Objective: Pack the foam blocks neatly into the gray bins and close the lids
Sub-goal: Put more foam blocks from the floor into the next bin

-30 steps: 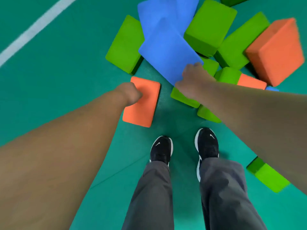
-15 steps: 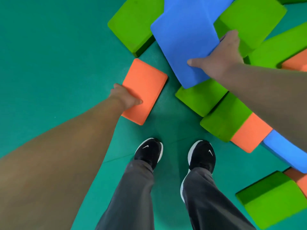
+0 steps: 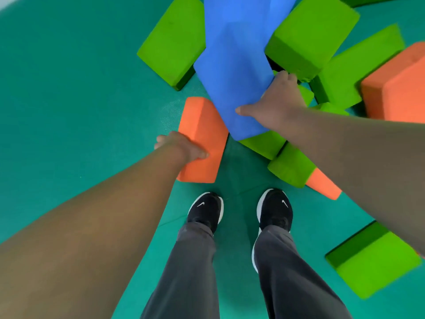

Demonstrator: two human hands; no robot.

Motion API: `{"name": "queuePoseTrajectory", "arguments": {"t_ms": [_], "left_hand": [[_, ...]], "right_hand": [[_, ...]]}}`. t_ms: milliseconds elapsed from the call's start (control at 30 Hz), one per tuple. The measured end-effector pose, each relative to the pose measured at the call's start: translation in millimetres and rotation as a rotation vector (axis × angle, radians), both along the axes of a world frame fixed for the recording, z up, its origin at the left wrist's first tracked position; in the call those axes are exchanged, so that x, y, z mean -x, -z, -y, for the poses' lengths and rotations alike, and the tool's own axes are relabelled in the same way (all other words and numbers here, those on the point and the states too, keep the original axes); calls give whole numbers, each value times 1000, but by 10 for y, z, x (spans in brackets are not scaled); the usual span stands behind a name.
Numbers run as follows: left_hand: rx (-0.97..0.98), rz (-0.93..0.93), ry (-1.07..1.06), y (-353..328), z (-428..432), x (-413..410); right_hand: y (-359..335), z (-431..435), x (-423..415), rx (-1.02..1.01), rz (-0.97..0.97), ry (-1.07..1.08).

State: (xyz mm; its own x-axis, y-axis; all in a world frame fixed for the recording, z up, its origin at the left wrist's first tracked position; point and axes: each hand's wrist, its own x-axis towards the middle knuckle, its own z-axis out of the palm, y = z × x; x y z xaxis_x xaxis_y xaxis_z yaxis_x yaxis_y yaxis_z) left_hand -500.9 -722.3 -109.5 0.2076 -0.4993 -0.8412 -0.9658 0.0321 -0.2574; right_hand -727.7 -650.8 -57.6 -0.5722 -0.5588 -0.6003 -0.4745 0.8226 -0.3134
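Free: floor (image 3: 69, 93) left of orange block (image 3: 202, 125) | Blocked: block pile (image 3: 308, 35) ahead-right, seemingly interlocked

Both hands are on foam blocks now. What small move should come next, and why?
Probably lift both blocks clear of the pile. The left hand grips the orange block and the right hand grips the blue block, which rests on green blocks. Both grasps look made, and no gray bin is in view, so carrying must wait.
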Motion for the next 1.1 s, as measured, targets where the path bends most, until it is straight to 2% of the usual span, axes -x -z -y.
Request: {"name": "queuePoseTrajectory", "arguments": {"t_ms": [67,200,333,500,667,767,900,1000,1100], "left_hand": [[32,-50,-29,-179,-158,46],[28,-127,62,-416,-415,93],[62,-188,169,-734,-580,119],[30,-205,396,-1179,-833,259],[17,-252,558,-1382,-1164,363],[-28,-224,609,-1403,-1448,397],[-81,-132,718,-1423,-2063,329],[-126,-45,861,-1484,-2750,265],[-165,-53,963,-1549,-3549,297]], "right_hand": [[-122,-214,-48,-42,29,40],[-385,-817,-19,-125,100,172],[-684,-1432,-78,-122,167,305],[-1053,-2211,-384,-133,156,457],[-1134,-2868,-898,-87,251,697],[-1100,-3221,-1170,-46,273,704],[-1110,-3922,-1484,8,274,757],[-1148,-4699,-1732,33,284,894],[-1216,-5540,-1923,42,283,1035]]}}
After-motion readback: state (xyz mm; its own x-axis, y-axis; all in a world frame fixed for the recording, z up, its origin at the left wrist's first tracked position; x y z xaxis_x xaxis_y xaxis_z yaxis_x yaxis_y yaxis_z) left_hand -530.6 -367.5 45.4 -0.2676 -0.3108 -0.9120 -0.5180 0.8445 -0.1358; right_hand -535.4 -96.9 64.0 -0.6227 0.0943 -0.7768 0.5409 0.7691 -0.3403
